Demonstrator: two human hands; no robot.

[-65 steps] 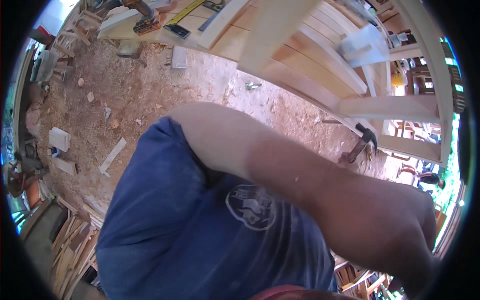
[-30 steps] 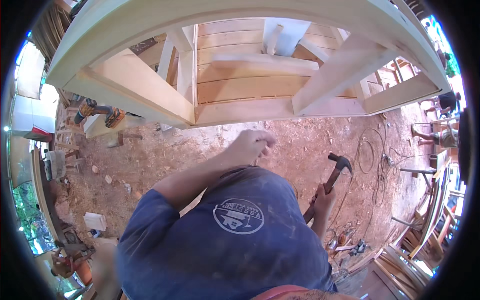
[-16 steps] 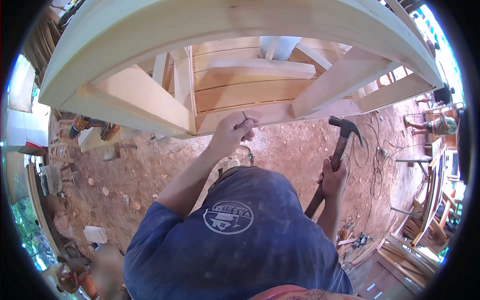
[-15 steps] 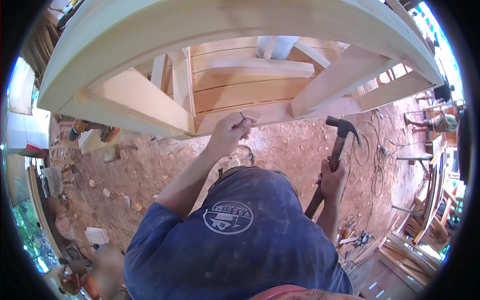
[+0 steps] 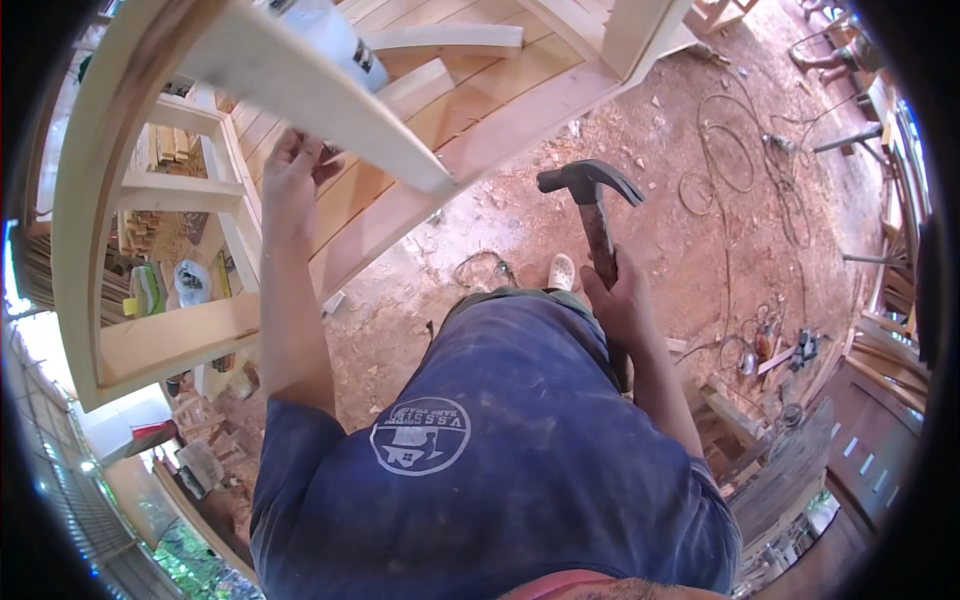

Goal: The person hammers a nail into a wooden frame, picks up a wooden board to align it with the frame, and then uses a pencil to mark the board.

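Observation:
My right hand (image 5: 622, 300) is closed round the dark wooden handle of a claw hammer (image 5: 597, 225), which points up and away from me with its head over the ground. My left hand (image 5: 290, 195) is raised inside a pale wooden frame, left of its slanting post (image 5: 350, 115). Its fingers are pinched on a small dark nail (image 5: 329, 152), only partly visible. Behind the post lies a slatted panel (image 5: 475, 110), bordered on the near side by a pinkish rail (image 5: 480, 145). A curved timber side (image 5: 85, 220) of the frame rises at the left.
A white container (image 5: 325, 45) and loose wood offcuts (image 5: 445, 38) lie on the slats. Cords (image 5: 730, 150) coil over the shaving-strewn ground at right. Stacked planks (image 5: 170, 150) show through the frame. Another person's leg (image 5: 835, 60) appears far right, and a reddish-brown panel (image 5: 865, 440) stands lower right.
My view has swung left along the wooden frame. My left hand has moved left, behind the post, still pinching the nail. The hammer stays in my right hand, away from the wood.

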